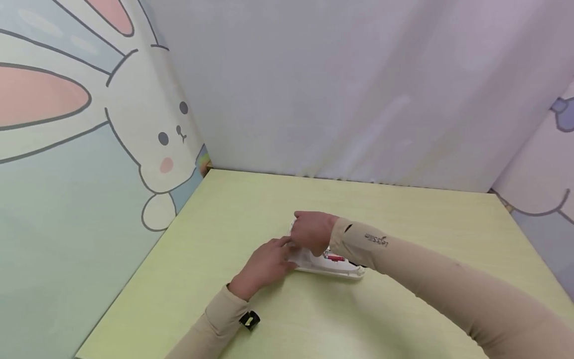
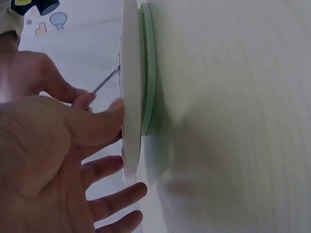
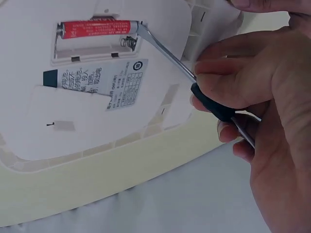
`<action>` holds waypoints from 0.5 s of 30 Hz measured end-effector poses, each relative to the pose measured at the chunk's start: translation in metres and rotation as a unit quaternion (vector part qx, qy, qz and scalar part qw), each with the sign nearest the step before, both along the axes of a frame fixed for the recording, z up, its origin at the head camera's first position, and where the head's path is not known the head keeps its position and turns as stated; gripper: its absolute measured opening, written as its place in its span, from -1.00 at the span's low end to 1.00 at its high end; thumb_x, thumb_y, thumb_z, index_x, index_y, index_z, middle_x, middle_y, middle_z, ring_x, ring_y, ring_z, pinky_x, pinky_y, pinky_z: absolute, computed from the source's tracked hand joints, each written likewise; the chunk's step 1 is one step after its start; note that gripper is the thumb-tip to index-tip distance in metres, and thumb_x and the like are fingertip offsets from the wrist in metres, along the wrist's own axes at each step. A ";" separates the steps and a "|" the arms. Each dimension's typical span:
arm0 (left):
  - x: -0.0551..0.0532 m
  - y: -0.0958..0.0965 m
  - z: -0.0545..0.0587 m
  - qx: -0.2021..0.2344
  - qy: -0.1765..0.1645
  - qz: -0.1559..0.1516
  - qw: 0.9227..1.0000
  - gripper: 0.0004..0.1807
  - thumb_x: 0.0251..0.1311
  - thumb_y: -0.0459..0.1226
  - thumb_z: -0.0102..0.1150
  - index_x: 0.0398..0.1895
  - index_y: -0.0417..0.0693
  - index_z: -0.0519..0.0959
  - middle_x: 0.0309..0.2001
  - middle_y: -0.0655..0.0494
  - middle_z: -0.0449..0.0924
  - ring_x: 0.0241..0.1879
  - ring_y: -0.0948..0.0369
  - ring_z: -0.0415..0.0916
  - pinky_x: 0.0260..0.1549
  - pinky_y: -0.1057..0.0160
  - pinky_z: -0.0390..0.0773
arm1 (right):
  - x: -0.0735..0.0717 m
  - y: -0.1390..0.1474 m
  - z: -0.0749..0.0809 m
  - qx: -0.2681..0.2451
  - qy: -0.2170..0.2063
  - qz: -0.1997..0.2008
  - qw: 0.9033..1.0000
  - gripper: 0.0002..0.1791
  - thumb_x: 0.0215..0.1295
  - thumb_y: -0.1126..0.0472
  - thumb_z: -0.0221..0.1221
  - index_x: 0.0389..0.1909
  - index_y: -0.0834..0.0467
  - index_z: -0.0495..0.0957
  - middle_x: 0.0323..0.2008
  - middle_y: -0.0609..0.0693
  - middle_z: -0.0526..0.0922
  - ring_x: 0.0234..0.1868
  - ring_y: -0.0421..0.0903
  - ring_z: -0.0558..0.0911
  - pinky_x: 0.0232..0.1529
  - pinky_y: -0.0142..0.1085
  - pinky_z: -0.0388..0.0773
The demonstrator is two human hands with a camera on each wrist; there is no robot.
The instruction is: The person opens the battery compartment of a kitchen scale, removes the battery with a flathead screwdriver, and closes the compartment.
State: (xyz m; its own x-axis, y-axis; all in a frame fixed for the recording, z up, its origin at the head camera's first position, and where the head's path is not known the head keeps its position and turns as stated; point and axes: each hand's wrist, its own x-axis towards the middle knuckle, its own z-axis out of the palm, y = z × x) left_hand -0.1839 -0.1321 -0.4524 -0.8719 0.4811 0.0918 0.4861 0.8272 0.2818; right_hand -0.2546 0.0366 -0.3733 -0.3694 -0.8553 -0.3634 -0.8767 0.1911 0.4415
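Note:
A white plastic device (image 3: 160,128) lies underside up on the table, with a pale green layer (image 2: 149,73) beneath it. In its uncovered battery compartment (image 3: 87,52) sits a red battery (image 3: 97,29); beside that a coil spring shows in a second slot. My right hand (image 1: 314,232) grips a screwdriver (image 3: 167,54) by its dark green handle, metal showing at both ends. The flat tip touches or nearly touches the battery's right end. My left hand (image 1: 269,264) holds the device's left edge, thumb against the rim, other fingers spread past it.
A printed label (image 3: 126,87) and a dark tab (image 3: 50,78) lie below the compartment. The pale yellow-green table (image 1: 251,199) meets a pale curtain (image 1: 314,99) at the back and a rabbit-patterned wall (image 1: 134,124) at the left. A black wrist mount (image 1: 249,320) hangs by my left sleeve.

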 end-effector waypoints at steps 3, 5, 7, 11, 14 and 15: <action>0.002 0.005 0.000 -0.020 0.017 0.001 1.000 -0.69 0.37 -0.12 0.37 0.08 -0.03 0.79 0.35 -0.03 0.62 0.25 -0.05 0.61 0.19 -0.03 0.66 | -0.002 -0.006 0.001 0.031 -0.017 -0.021 0.999 -0.76 0.22 0.01 0.43 -0.09 -0.15 0.77 -0.24 -0.26 0.84 -0.16 -0.24 0.75 0.40 -0.24 0.43; 0.002 0.008 0.001 -0.031 0.029 0.003 0.999 -0.72 0.35 -0.11 0.39 0.03 0.00 0.81 0.32 -0.01 0.65 0.22 -0.02 0.63 0.17 0.00 0.68 | -0.001 -0.009 0.001 0.049 -0.018 -0.020 0.998 -0.77 0.25 -0.02 0.39 -0.08 -0.15 0.76 -0.27 -0.26 0.84 -0.20 -0.24 0.76 0.44 -0.25 0.40; 0.003 0.011 0.001 -0.036 0.030 0.008 0.999 -0.73 0.34 -0.11 0.41 0.00 0.02 0.82 0.28 0.01 0.68 0.20 0.00 0.64 0.14 0.02 0.68 | 0.000 -0.012 0.001 0.061 -0.013 -0.011 0.998 -0.78 0.26 -0.04 0.37 -0.10 -0.16 0.74 -0.32 -0.26 0.82 -0.26 -0.25 0.75 0.42 -0.28 0.40; 0.005 0.014 0.002 -0.047 0.036 0.010 0.998 -0.74 0.32 -0.11 0.42 -0.01 0.02 0.82 0.18 0.05 0.74 0.13 0.04 0.65 0.08 0.06 0.70 | 0.002 -0.014 0.000 0.076 0.004 -0.004 0.997 -0.81 0.28 -0.04 0.34 -0.10 -0.21 0.73 -0.34 -0.26 0.81 -0.29 -0.26 0.74 0.42 -0.31 0.39; 0.007 0.017 0.003 -0.061 0.040 0.008 0.997 -0.73 0.33 -0.11 0.41 0.00 0.01 0.81 0.18 0.05 0.74 0.15 0.04 0.65 0.11 0.07 0.69 | 0.002 -0.013 0.000 0.082 0.008 -0.002 0.997 -0.77 0.28 -0.06 0.35 -0.05 -0.23 0.74 -0.31 -0.26 0.82 -0.26 -0.27 0.74 0.41 -0.30 0.40; 0.007 0.018 0.004 -0.066 0.043 0.008 0.997 -0.74 0.33 -0.11 0.41 -0.02 0.01 0.82 0.18 0.05 0.74 0.16 0.04 0.65 0.13 0.07 0.69 | 0.002 -0.013 -0.001 0.082 0.007 -0.002 0.997 -0.77 0.28 -0.06 0.35 -0.05 -0.23 0.74 -0.30 -0.26 0.82 -0.25 -0.27 0.74 0.40 -0.30 0.40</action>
